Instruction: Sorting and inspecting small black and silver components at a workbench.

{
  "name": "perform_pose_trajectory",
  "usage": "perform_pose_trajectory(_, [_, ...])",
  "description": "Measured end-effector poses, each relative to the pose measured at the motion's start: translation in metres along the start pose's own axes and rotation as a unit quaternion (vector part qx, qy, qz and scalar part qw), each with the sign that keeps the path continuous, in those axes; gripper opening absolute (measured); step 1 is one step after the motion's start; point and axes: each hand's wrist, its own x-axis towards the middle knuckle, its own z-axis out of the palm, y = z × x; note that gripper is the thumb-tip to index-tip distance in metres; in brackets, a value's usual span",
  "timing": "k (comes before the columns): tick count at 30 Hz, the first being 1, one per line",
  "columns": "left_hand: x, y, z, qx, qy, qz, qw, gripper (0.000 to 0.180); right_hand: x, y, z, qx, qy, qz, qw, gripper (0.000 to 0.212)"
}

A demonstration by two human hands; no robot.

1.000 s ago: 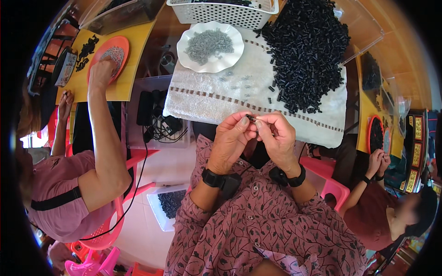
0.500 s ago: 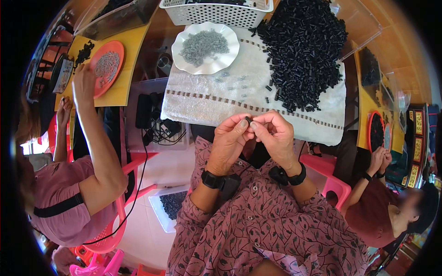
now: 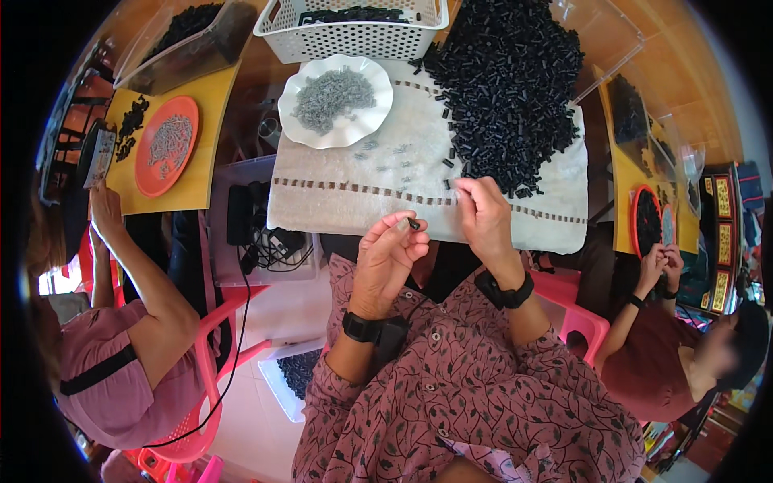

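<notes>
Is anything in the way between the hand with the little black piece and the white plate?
Nothing visible blocks it. The left hand pinches a small black piece, and only bare white cloth with a few scattered grey bits lies between it and the white plate.

Bare towel [image 3: 346, 173] ahead; black-piece heap [image 3: 507, 80] right

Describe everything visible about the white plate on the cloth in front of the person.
The white plate is round with a wavy, scalloped rim, and looks like thin plastic or glazed ware. It lies flat on the upper left part of the pale cloth, just below the white perforated basket and left of the heap of small black pieces. A mound of small grey pieces fills its middle, and a few more lie scattered on the cloth beside it. Neither hand touches it.
</notes>
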Motion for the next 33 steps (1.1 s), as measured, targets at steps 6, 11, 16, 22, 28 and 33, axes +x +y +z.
perform_pose_trajectory(6, [0.002, 0.0, -0.007, -0.014, -0.012, 0.013, 1.0, 0.025, 0.005, -0.003, 0.004, -0.124, -0.059, -0.024, 0.99, 0.03])
perform_pose_trajectory(11, [0.003, -0.003, -0.009, -0.016, -0.016, 0.015, 1.0, 0.024, 0.006, 0.003, 0.007, -0.152, -0.069, -0.042, 0.985, 0.035])
perform_pose_trajectory(16, [0.003, -0.002, -0.007, -0.019, -0.028, 0.015, 0.999, 0.024, 0.007, 0.01, 0.007, -0.075, -0.008, -0.084, 0.994, 0.016])
perform_pose_trajectory(22, [0.003, -0.001, -0.009, -0.017, -0.016, 0.019, 1.0, 0.024, -0.002, -0.029, -0.004, 0.28, -0.1, 0.216, 0.93, 0.01])
perform_pose_trajectory(28, [0.004, -0.003, -0.007, -0.01, -0.011, 0.025, 1.0, 0.026, -0.011, -0.033, -0.005, 0.38, -0.131, 0.233, 0.886, 0.017])
perform_pose_trajectory(33, [0.003, -0.002, -0.01, -0.023, -0.022, 0.031, 0.999, 0.026, -0.014, -0.039, -0.006, 0.417, -0.148, 0.237, 0.865, 0.02])
